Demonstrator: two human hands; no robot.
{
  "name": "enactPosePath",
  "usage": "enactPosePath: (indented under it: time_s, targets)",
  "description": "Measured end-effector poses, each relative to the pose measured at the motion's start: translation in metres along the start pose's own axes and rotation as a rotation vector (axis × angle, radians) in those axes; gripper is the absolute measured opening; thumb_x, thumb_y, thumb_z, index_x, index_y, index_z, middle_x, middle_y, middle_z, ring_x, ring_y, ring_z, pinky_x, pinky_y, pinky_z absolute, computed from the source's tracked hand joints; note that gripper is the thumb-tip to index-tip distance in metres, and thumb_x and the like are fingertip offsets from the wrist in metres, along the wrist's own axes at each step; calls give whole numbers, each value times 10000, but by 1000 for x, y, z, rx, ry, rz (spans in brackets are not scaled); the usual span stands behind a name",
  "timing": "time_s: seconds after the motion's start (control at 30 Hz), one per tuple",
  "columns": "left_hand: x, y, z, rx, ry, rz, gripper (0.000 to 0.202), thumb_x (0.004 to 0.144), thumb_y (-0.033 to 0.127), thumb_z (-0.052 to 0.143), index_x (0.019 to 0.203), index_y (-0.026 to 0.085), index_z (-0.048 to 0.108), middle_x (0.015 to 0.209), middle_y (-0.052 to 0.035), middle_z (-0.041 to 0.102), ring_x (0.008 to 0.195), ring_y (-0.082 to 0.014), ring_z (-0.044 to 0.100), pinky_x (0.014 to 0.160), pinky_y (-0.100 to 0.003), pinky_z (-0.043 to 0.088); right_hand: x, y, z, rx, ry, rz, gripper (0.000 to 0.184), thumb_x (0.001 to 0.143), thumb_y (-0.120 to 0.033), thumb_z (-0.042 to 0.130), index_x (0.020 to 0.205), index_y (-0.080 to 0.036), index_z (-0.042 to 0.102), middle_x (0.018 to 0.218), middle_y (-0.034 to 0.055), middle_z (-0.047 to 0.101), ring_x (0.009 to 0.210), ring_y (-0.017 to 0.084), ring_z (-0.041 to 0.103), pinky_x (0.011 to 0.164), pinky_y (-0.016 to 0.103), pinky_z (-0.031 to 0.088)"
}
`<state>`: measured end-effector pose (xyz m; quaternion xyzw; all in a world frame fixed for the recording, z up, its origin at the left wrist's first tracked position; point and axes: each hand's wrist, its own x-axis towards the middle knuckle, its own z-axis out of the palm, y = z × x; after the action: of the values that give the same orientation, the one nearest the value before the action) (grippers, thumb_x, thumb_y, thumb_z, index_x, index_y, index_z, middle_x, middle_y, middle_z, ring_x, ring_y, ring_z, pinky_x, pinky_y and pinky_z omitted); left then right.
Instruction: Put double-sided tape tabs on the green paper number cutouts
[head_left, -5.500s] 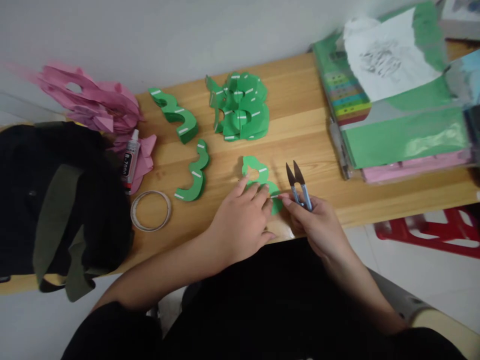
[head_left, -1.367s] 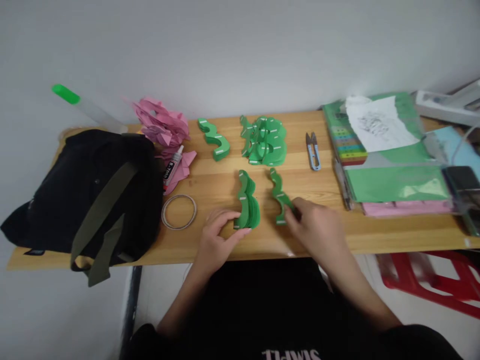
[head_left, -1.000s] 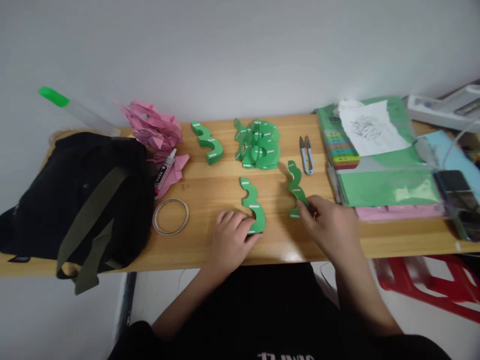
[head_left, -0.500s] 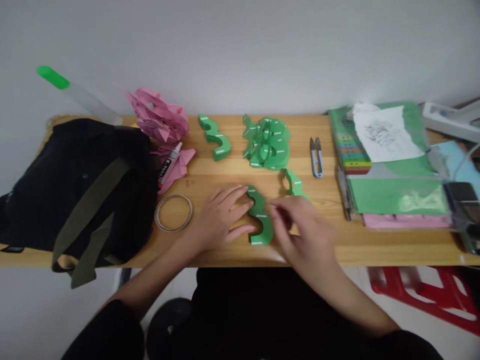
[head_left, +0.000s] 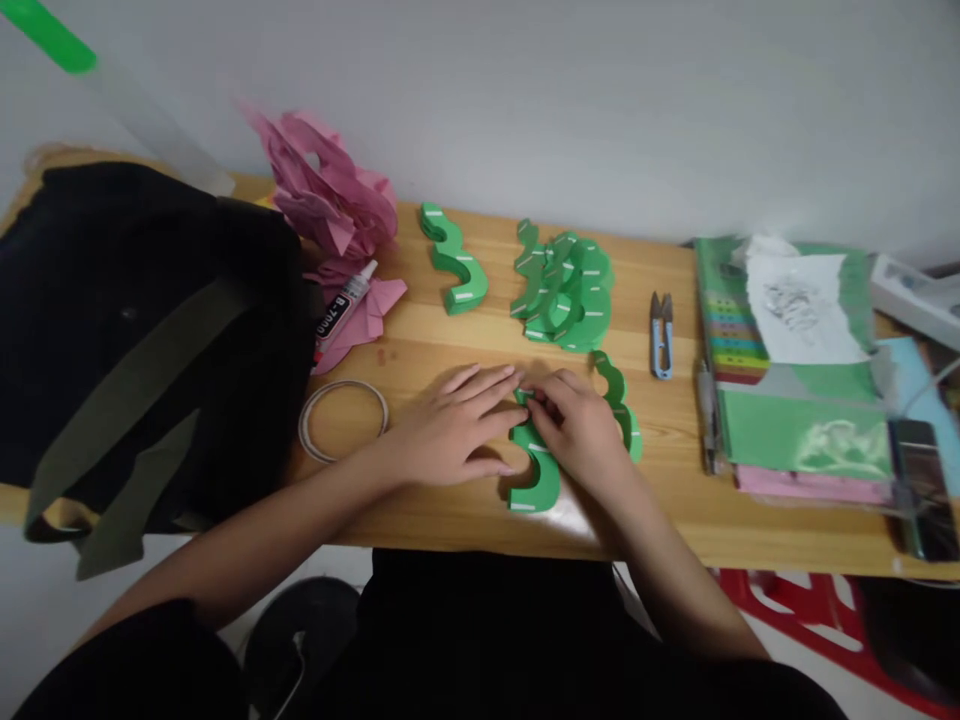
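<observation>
A green 3-shaped cutout (head_left: 545,480) with white strips on it lies flat at the front of the wooden table. My left hand (head_left: 450,430) rests to its left, palm down and fingers spread, the fingertips at the cutout's left edge. Over the cutout's upper part, my right hand (head_left: 583,425) is closed in a pinch near a white strip; whatever its fingertips hold is hidden. Just right of that hand lies another green wavy cutout (head_left: 616,385), partly covered. Behind are an overlapping pile of green cutouts (head_left: 592,300) and a neat stack of them (head_left: 469,275).
Blue-handled thread snips (head_left: 661,340) lie right of the pile. A tape roll (head_left: 306,425), a B-7000 glue tube (head_left: 345,305), pink paper pieces (head_left: 330,190) and a black bag (head_left: 150,330) are at left. Green folders (head_left: 795,420) and a phone (head_left: 926,490) occupy the right.
My right hand has moved left and in, from beside the green cutout onto its upper part. My left hand stays beside it. The camera view has shifted and tilted slightly.
</observation>
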<state>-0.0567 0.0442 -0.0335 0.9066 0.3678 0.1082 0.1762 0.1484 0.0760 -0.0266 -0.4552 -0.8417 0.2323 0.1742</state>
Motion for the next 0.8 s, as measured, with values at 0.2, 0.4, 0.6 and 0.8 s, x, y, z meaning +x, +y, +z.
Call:
enactPosePath:
  time_s: [0.2, 0.4, 0.6, 0.8]
  targets:
    - [2, 2, 1, -22, 31, -35, 611, 895, 560, 493, 1324, 124, 510, 1501, -172, 392, 1435, -269, 294, 1175, -447, 202, 2, 2, -1, 28, -1, -33, 171, 855, -144, 516, 968, -173, 640, 826, 67, 639, 732, 196, 611, 653, 318, 493]
    - [4, 1, 0, -47, 33, -50, 598, 919, 558, 445, 1313, 114, 517, 1493, -169, 407, 1430, -258, 307, 1171, -433, 225, 3, 0, -6, 44, -22, -30, 100, 856, -154, 529, 891, -197, 613, 791, 48, 629, 680, 176, 595, 596, 294, 477]
    - [2, 1, -1, -73, 51, -84, 544, 902, 544, 493, 1280, 158, 555, 1543, -168, 313, 1450, -293, 247, 1148, -481, 264, 3, 1, -7, 85, -1, -44, 121, 865, -158, 557, 968, -183, 615, 780, 37, 626, 691, 165, 601, 607, 281, 490]
    - [2, 3, -2, -66, 82, -118, 522, 883, 553, 519, 1231, 172, 599, 1531, -185, 324, 1429, -345, 275, 1129, -524, 281, 3, 1, -8, 102, 10, -47, 55, 849, -147, 583, 891, -180, 597, 755, 29, 613, 667, 152, 603, 567, 259, 481]
